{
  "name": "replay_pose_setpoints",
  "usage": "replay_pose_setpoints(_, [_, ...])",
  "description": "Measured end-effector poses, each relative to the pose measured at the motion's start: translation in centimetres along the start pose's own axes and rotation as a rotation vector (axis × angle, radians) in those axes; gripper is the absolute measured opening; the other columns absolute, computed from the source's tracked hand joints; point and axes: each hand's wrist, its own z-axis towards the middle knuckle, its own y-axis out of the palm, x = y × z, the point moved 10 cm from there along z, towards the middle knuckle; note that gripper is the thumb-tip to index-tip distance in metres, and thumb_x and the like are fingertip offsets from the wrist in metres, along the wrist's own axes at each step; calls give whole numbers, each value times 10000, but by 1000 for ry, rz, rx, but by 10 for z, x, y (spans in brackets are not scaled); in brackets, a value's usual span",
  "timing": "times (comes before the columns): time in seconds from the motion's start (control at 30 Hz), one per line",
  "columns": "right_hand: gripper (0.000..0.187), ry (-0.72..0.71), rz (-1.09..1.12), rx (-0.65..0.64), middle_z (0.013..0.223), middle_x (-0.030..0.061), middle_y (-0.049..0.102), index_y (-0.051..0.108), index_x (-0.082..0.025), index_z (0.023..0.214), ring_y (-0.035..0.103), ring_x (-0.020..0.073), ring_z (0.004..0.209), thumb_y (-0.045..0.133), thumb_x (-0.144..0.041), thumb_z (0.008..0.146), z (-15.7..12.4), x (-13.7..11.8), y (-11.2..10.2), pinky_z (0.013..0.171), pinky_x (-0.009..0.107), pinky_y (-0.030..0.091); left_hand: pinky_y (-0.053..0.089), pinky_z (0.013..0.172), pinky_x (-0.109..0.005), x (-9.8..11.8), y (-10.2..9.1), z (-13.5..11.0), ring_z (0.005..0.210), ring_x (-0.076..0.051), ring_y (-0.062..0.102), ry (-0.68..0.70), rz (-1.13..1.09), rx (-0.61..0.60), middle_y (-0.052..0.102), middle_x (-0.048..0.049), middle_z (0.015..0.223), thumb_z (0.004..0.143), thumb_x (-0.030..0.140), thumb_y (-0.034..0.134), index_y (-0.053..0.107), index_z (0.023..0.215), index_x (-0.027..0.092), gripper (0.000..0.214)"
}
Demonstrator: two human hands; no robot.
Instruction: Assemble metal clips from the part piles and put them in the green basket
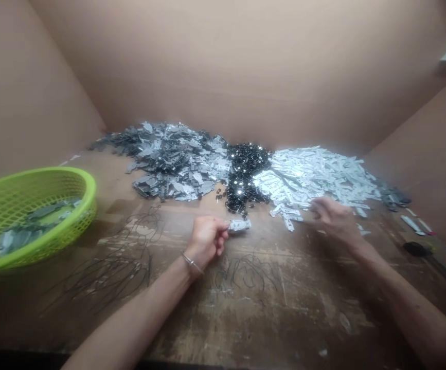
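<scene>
My left hand (209,234), with a bracelet at the wrist, pinches a small flat metal plate (240,225) by its left end, just above the table. My right hand (331,213) is at the front edge of a heap of pale strip-like metal pieces (319,172). Its fingers are curled together and somewhat blurred, so whether a piece is between them does not show. Small shiny black parts (246,177) lie in a pile between the pale heap and a larger heap of grey metal plates (180,159) on the left.
A green plastic basket (87,187) with grey pieces in it stands at the left. Thin dark wires (110,270) lie loose on the worn wooden table (277,318). A dark round-ended tool (417,249) sits at the right. Brown board walls (223,61) enclose the back and sides.
</scene>
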Motion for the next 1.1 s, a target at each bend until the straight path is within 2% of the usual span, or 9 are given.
replay_pose_setpoints(0.03, [182,89,155,-42,586,42,561,539,-151,815,514,136,493,414,-280,780,0,-3,0,480,264,416,223,223,-167,-1,-1,2,266,-53,325,4,5,-9,442,37,411,592,167,547,458,583,126,99])
replay_pose_setpoints(0.07, [195,160,296,-138,578,35,565,539,-146,821,505,121,448,432,-301,772,-1,-9,6,434,253,421,234,227,-166,-2,-1,3,275,-51,335,12,11,-21,453,32,426,591,173,554,468,590,121,101])
replay_pose_setpoints(0.13, [209,247,531,-260,592,33,587,543,-130,849,532,111,450,510,-297,728,-5,-29,15,451,247,463,253,234,-163,-4,-2,6,293,-49,354,28,22,-41,472,22,453,590,183,564,481,597,114,108])
replay_pose_setpoints(0.23, [251,276,787,-356,620,40,615,549,-130,888,574,117,500,557,-294,697,-9,-56,28,504,251,498,264,235,-162,-7,-3,9,297,-48,359,36,24,-61,472,20,459,591,191,570,484,593,113,116])
replay_pose_setpoints(0.37, [202,260,978,-494,656,64,621,597,-123,740,581,124,539,596,-306,654,-11,-81,53,477,231,494,261,233,-161,-7,-2,9,292,-45,356,37,21,-72,469,21,457,596,199,570,479,584,113,125])
replay_pose_setpoints(0.53, [162,262,1022,-527,601,44,604,609,-107,674,547,100,474,614,-264,633,-9,-97,66,411,209,461,246,231,-165,-4,-1,5,278,-48,345,10,27,-39,458,30,431,595,170,563,464,574,118,114])
replay_pose_setpoints(0.8, [146,299,1026,-508,549,23,590,597,-103,729,532,101,431,616,-193,616,-7,-103,80,377,208,440,233,228,-170,-2,1,2,267,-54,331,-10,29,-17,445,35,411,603,148,542,435,562,127,117])
replay_pose_setpoints(1.1, [104,349,1059,-476,480,0,548,578,-100,641,505,90,401,624,-176,586,-5,-108,85,339,191,415,239,234,-166,-4,-1,3,273,-55,344,1,31,-9,460,33,420,600,161,562,442,591,127,125])
